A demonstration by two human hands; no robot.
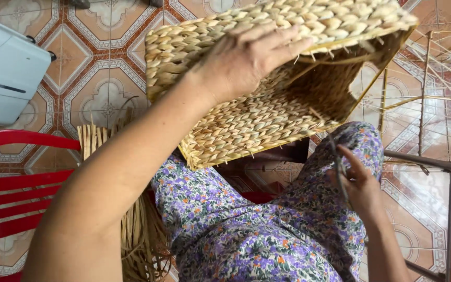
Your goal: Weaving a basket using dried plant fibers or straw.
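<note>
Floral cloth first: purple-and-green patterned fabric (246, 235) covers the person's lap, nearest the viewer, seated low over the tiled floor (100, 78).

Right hand (358, 183) rests on the right knee. Its grip is pressed together around a thin dark tool (339, 169), possibly scissors; the blades are too slim and blurred to be sure. Forefinger points up along the tool.

Left arm crosses the frame from lower left, raised. Left hand (246, 57) lies against the woven basket (267, 99), fingers spread over its upper rim, palm against the side wall. The basket is held up in the air above the lap, tilted, its open mouth turned toward the right. Plaited straw-coloured fibre, rectangular form, a yellow edge strip along the lower corner. Short loose fibre ends stick out along the rim and the bottom edge.

Beside the left thigh: a bundle of dried straw strips (137, 230), standing ends visible by the arm, the rest trailing down.

Left of that, a red slatted chair (11, 193).

Farther out, upper left: a white machine casing (3, 73) on the floor. Upper right: a thin metal frame strung with pale fibre strands (429, 89), and a grey metal bar (418, 159) below it.
</note>
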